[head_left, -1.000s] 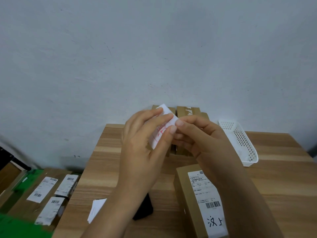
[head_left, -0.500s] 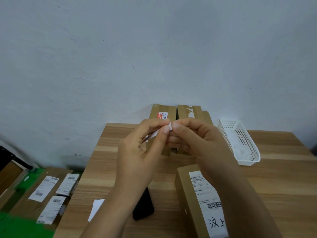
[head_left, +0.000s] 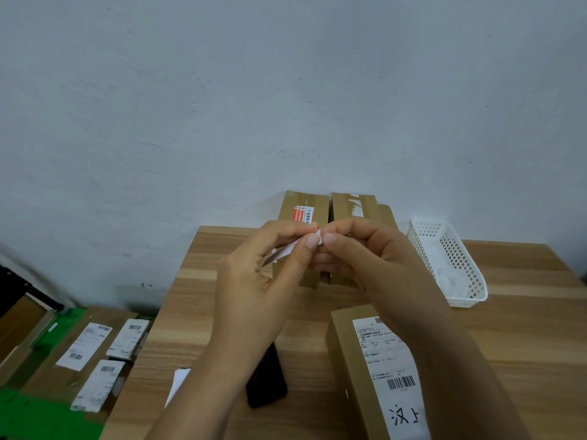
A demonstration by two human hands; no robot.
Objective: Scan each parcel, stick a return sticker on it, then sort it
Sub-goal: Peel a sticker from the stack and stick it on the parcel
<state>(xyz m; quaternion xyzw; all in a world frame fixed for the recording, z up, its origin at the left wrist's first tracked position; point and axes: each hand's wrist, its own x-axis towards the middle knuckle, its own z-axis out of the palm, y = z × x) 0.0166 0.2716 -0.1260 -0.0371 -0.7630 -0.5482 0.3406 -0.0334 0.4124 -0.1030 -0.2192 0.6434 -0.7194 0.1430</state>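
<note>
Turned edge-on since before, sticker is pinched in both grips, left hand and right hand, print hidden; parcel at bench near edge cut off.

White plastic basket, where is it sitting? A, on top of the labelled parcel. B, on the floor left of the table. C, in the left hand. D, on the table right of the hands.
D: the white basket rests on the wooden table, right of the right hand, which pinches the return sticker together with the left hand.
</note>
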